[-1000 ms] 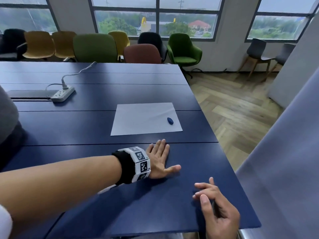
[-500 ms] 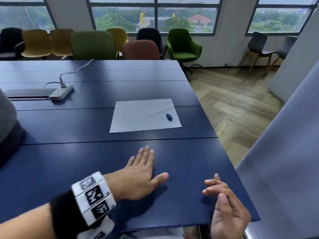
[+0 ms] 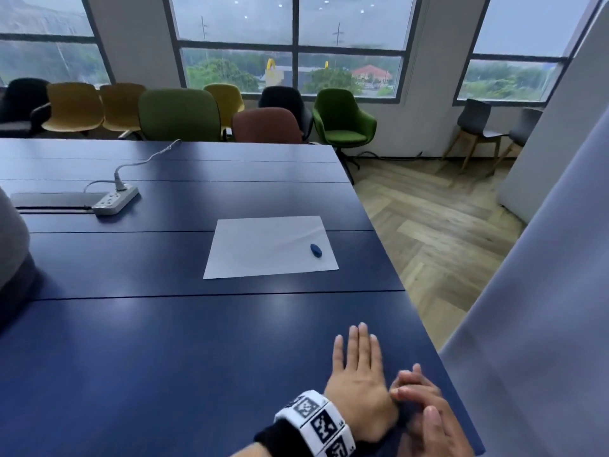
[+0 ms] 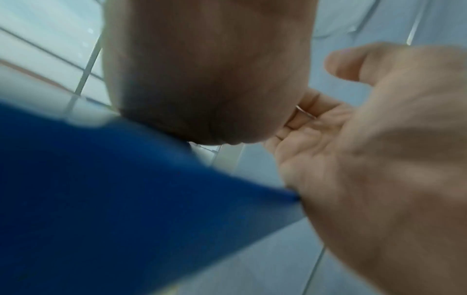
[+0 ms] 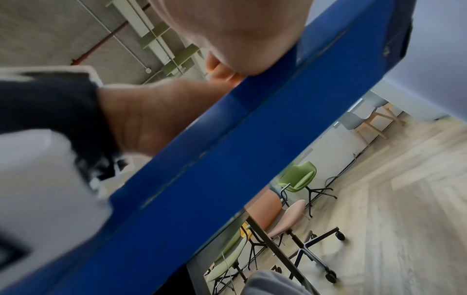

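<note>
My left hand [image 3: 357,367] lies flat on the dark blue table [image 3: 164,357] near its front right corner, fingers straight and together, with a black-and-white marker band on the wrist. Just right of it is my right hand [image 3: 423,404], its loosely curled fingers touching the left hand's thumb side; the left thumb is hidden. In the left wrist view the right hand [image 4: 379,139] shows an empty palm. A white sheet of paper [image 3: 263,249] lies farther back on the table, with a small blue oval object [image 3: 315,250] near its right edge.
A white power strip [image 3: 115,201] with its cable sits at the back left beside a grey hatch. Coloured chairs [image 3: 342,123] line the far side. A grey partition [image 3: 543,324] stands close on the right, wooden floor beyond the table's right edge.
My left hand has slid right and back toward the front right corner. The right hand has closed the gap and now touches it. The head view has tilted up.
</note>
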### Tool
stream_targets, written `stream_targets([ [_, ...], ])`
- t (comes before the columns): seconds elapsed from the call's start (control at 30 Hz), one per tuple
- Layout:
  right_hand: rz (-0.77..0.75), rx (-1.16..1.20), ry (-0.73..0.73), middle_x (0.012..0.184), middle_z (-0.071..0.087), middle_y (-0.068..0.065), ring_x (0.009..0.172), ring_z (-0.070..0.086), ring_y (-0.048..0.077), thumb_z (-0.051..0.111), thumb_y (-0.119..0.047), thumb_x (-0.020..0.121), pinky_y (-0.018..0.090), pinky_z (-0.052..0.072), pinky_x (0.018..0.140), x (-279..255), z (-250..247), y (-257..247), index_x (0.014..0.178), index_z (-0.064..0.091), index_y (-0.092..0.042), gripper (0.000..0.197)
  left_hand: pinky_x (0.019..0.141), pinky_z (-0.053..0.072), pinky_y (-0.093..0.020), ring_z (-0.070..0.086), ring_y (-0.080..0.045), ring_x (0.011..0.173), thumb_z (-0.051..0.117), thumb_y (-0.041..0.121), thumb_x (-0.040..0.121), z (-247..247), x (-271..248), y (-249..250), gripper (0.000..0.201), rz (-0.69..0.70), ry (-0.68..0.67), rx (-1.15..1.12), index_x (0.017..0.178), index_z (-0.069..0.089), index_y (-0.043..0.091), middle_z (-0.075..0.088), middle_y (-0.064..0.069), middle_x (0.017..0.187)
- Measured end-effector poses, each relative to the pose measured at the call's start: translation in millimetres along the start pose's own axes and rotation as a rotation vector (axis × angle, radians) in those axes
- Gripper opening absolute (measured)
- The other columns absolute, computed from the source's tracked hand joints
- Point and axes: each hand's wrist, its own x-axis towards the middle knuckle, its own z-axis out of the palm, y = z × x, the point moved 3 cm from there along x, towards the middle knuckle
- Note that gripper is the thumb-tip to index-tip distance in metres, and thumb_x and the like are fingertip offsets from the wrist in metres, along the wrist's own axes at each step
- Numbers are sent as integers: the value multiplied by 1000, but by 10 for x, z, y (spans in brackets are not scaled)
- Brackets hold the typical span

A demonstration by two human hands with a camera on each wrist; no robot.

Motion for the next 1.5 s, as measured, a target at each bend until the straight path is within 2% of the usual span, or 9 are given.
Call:
stream_targets([
  [0.1, 14, -1, -85, 103, 68, -17, 108, 60, 0, 31, -40, 103, 22, 39, 108, 70, -98, 22, 104, 67, -40, 35, 116, -19, -37, -36, -22, 139, 21, 48, 103, -255, -17, 108, 80, 63, -139, -241, 150, -20, 0, -35, -13, 153],
  [0.23, 59, -296, -101, 109, 70, -13, 110, 62, 7, 49, -33, 86, 45, 33, 108, 28, 282, -147, 101, 68, -32, 24, 113, -13, -22, -26, -8, 143, 25, 44, 106, -637, -396, -238, 73, -95, -23, -568, 153, -19, 9, -28, 1, 158],
  [0.37, -253, -989, -816, 141, 53, -7, 134, 47, 26, 22, -68, 92, 67, 19, 100, -412, 913, -124, 128, 63, -21, 72, 108, -13, -16, -25, 4, 137, 24, 57, 96, -918, -755, -763, 80, -201, 120, -566, 153, -19, 19, -26, 10, 158],
  [0.43, -224, -1092, -937, 143, 52, -3, 134, 45, 28, 11, -74, 90, 69, 20, 96, -514, 1029, -102, 129, 62, -16, 86, 109, -14, -16, -28, 3, 136, 19, 63, 84, -957, -811, -929, 89, -199, 112, -462, 152, -19, 19, -29, 10, 156],
  [0.73, 102, -1453, -870, 149, 44, 1, 143, 26, 25, 22, -70, 95, 70, 15, 102, 30, 196, 188, 136, 53, -8, 81, 110, -16, -17, -34, 1, 135, 9, 66, 80, -929, -1010, -1120, 89, -210, -33, -324, 151, -22, 22, -34, 13, 153],
  [1.0, -89, -1313, -1056, 150, 43, -3, 141, 29, 23, 18, -72, 93, 68, 17, 98, -297, 598, -59, 136, 55, -15, 80, 109, -14, -18, -33, 1, 136, -5, 86, 68, -989, -975, -1198, 106, -180, -120, -182, 152, -21, 22, -33, 15, 150],
  [1.2, 194, -1466, -1033, 159, 23, -6, 147, 4, 19, 15, -71, 94, 69, 3, 105, 190, 86, 16, 148, 33, -14, 81, 114, -12, -24, -29, -1, 137, -2, 79, 62, -1057, -898, -1177, 111, -194, -210, -29, 152, -22, 17, -33, 5, 155],
  [1.37, 75, -1362, -1093, 146, 48, -3, 140, 37, 29, 22, -70, 94, 70, 16, 100, 61, 345, -120, 136, 55, -14, 77, 119, -8, -30, -27, -11, 144, 1, 78, 70, -1032, -654, -1014, 107, -154, -253, 81, 153, -20, 14, -31, 0, 158],
  [1.5, 233, -1410, -1145, 149, 44, -2, 142, 31, 29, 15, -73, 93, 71, 12, 101, 205, 198, -113, 138, 52, -13, 84, 120, -7, -33, -24, -17, 147, -5, 80, 59, -992, -489, -859, 117, -93, -295, 162, 153, -19, 11, -28, -5, 159],
])
